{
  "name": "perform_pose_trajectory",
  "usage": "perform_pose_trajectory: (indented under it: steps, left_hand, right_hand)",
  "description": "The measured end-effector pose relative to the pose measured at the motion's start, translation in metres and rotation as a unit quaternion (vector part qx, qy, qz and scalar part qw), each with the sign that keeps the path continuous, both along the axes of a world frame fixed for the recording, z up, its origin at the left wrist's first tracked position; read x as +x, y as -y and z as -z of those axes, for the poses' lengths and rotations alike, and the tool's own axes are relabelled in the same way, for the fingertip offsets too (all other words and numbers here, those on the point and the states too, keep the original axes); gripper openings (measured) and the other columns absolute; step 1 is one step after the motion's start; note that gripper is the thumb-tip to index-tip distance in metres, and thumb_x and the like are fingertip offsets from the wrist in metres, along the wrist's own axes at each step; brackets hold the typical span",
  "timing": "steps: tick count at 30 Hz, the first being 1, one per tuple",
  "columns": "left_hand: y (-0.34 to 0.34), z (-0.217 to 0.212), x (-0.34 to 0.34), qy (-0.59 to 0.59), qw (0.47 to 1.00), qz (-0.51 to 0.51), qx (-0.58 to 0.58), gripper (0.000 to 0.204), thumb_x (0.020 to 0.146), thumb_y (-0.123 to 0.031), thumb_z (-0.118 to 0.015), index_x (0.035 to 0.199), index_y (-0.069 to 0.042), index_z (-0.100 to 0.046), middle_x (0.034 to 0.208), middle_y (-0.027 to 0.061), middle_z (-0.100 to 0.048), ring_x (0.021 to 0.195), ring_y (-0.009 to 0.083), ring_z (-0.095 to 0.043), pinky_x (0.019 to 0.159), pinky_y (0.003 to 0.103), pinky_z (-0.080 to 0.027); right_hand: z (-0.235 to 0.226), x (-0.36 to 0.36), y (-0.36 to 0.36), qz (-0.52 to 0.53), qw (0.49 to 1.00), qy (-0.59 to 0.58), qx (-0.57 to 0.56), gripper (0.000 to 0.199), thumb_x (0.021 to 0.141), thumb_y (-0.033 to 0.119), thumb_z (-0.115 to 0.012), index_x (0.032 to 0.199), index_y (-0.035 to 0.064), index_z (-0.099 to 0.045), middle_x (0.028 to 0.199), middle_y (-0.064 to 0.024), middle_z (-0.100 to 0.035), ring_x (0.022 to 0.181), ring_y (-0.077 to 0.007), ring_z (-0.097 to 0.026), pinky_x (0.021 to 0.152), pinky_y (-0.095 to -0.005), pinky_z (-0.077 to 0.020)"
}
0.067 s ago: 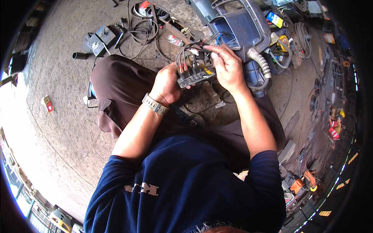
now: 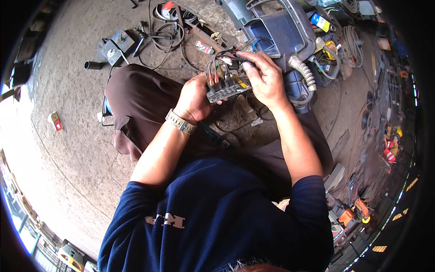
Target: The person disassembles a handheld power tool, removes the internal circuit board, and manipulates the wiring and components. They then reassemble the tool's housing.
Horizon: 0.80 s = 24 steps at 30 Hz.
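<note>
My left hand (image 2: 196,97) is closed on the left end of a dark switch panel (image 2: 228,94) with a yellow label and several wire terminals on its upper side. Black and red wires (image 2: 216,68) loop up from these terminals and run toward the blue-grey machine housing (image 2: 283,34). At the panel's upper right, my right hand (image 2: 267,81) pinches dark wires between thumb and forefinger. What exactly lies under its fingertips is too small to make out. The housing's open cavity, with a blue wire at its edge, is just beyond my right hand.
A ribbed grey hose (image 2: 302,72) bends along the housing's right side. A grey metal box (image 2: 118,45), a black tube (image 2: 94,65) and coiled cable (image 2: 165,38) lie on the floor at the far left. Tools and a yellow-blue packet (image 2: 320,22) crowd the far right.
My right thumb has shifted slightly on the wires. The panel and my left hand stay in place.
</note>
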State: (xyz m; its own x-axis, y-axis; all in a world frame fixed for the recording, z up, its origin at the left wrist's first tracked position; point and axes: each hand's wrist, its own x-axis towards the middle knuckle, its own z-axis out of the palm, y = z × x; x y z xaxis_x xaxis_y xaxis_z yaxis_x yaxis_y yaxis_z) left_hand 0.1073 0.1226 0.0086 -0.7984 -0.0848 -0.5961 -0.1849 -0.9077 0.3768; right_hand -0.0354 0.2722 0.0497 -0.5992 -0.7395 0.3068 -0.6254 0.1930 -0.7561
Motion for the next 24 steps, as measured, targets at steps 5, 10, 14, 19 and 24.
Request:
perform_pose_trajectory:
  steps: [5,10,14,19,24]
  left_hand:
    - [0.002,0.010,-0.001,-0.016,0.999,0.044,-0.020,0.029,0.104,-0.023,-0.044,0.114,-0.002,-0.062,0.088,0.0156,-0.070,0.066,0.0296,-0.067,0.056,0.038,-0.054]
    - [0.006,0.014,0.003,-0.027,0.998,0.044,0.039,0.030,0.105,-0.022,-0.043,0.105,0.001,-0.062,0.085,0.0167,-0.069,0.064,0.0291,-0.067,0.053,0.041,-0.056]
    - [0.009,0.027,0.002,-0.042,0.996,0.051,0.062,0.033,0.104,-0.028,-0.044,0.114,-0.003,-0.063,0.093,0.0163,-0.071,0.070,0.0316,-0.069,0.057,0.042,-0.057]
    - [0.006,0.007,-0.004,-0.032,0.997,0.015,0.064,0.035,0.106,-0.026,-0.040,0.114,-0.003,-0.065,0.102,0.0129,-0.071,0.088,0.0258,-0.070,0.077,0.043,-0.060]
    - [-0.002,0.004,-0.005,-0.034,0.998,0.015,0.055,0.032,0.106,-0.023,-0.048,0.123,-0.001,-0.064,0.107,0.0099,-0.072,0.096,0.0207,-0.070,0.091,0.040,-0.058]
  right_hand:
    - [0.002,-0.004,-0.001,0.015,1.000,0.016,-0.005,0.017,0.094,0.006,-0.071,0.110,0.0061,-0.075,0.093,-0.0115,-0.071,0.084,-0.0266,-0.070,0.076,-0.0339,-0.0551]
    - [-0.001,0.001,0.000,0.014,0.994,0.104,-0.034,0.017,0.095,0.006,-0.069,0.111,0.0050,-0.075,0.097,-0.0110,-0.074,0.087,-0.0215,-0.071,0.077,-0.0320,-0.0554]
    - [-0.004,0.003,-0.004,0.019,0.983,0.184,0.000,0.016,0.099,0.008,-0.067,0.112,0.0058,-0.074,0.091,-0.0055,-0.075,0.075,-0.0108,-0.068,0.068,-0.0276,-0.0538]
    - [-0.003,0.004,-0.005,0.029,0.975,0.219,0.006,0.017,0.101,0.009,-0.065,0.114,0.0076,-0.074,0.085,-0.0007,-0.074,0.065,-0.0047,-0.063,0.060,-0.0239,-0.0510]
    - [-0.001,0.002,-0.005,0.041,0.979,0.195,0.033,0.016,0.100,0.008,-0.065,0.114,0.0062,-0.073,0.091,-0.0037,-0.076,0.072,-0.0086,-0.068,0.068,-0.0266,-0.0543]
